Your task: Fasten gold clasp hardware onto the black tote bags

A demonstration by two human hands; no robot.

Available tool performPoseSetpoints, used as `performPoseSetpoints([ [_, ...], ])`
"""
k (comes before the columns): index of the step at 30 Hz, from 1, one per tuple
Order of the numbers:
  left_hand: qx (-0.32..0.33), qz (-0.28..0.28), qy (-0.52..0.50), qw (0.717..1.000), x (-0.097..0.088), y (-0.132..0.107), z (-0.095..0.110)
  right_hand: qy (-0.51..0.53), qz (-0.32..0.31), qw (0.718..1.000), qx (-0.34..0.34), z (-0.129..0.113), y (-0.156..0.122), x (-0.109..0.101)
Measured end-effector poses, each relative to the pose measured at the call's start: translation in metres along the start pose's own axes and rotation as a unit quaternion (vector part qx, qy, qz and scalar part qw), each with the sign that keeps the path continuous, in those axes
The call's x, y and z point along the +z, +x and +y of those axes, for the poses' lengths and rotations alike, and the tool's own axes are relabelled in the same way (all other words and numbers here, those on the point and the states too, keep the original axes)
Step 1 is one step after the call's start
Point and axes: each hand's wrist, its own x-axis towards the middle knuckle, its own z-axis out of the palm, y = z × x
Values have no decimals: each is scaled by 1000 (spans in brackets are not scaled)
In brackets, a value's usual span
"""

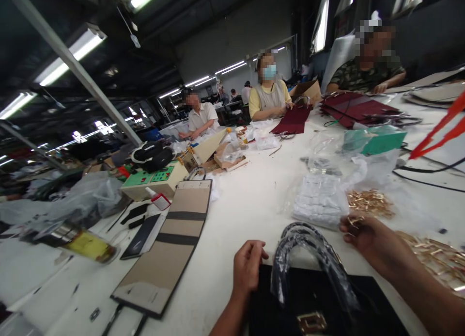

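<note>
While the right hand pinches small gold-coloured pieces beside a heap of metal parts, the left hand curls at the side of a black handbag — whether it grips, I cannot tell — and the bag sits on the white table, its plastic-wrapped handles arching between the hands

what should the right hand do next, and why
Probably carry the small gold-coloured hardware toward the black handbag: the right hand seems to pinch it beside the loose gold pile, while the left hand is at the bag's upper left edge.
</note>
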Motion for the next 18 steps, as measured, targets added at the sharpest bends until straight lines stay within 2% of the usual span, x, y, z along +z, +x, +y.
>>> performPoseSetpoints([
  [3,3,3,7,1000,1,1,-2,55,9,996,75,0,-4,1],
  [7,6,4,23,1000,0,1,-2,32,0,995,90,2,-10,6],
  [11,6,3,42,999,0,-1,2,-50,-12,997,64,7,-12,9],
  [14,-3,-2,48,999,1,-2,4,-146,-37,987,58,7,-15,11],
  [16,-19,-5,45,999,-1,2,6,-203,-56,976,50,5,-19,15],
  [18,-21,1,92,996,-9,16,10,-238,-64,969,37,4,-22,20],
])
